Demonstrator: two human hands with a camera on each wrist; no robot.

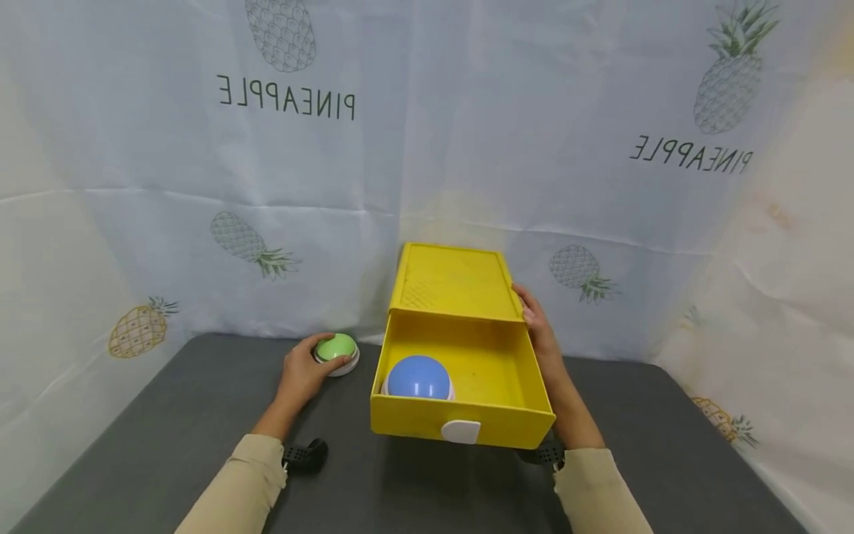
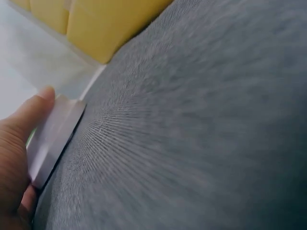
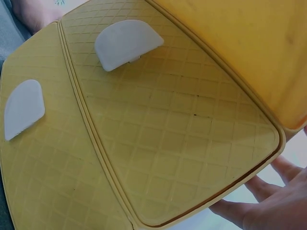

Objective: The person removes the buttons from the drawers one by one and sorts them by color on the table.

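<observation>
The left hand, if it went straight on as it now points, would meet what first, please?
Beyond the green dome it holds, the left hand would probably meet the curtain first, though depth is unclear.

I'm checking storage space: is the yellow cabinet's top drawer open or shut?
Open: the top drawer juts out from the yellow cabinet, with a blue-domed object visible inside.

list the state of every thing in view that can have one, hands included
Top drawer: pulled open
Middle drawer: shut
Bottom drawer: shut
Blue dome: inside the top drawer, blue side up
Green dome: green side up, held outside the drawers
Left grip: holding the green dome between thumb and fingers
Right grip: fingers against the side of the yellow cabinet
</observation>
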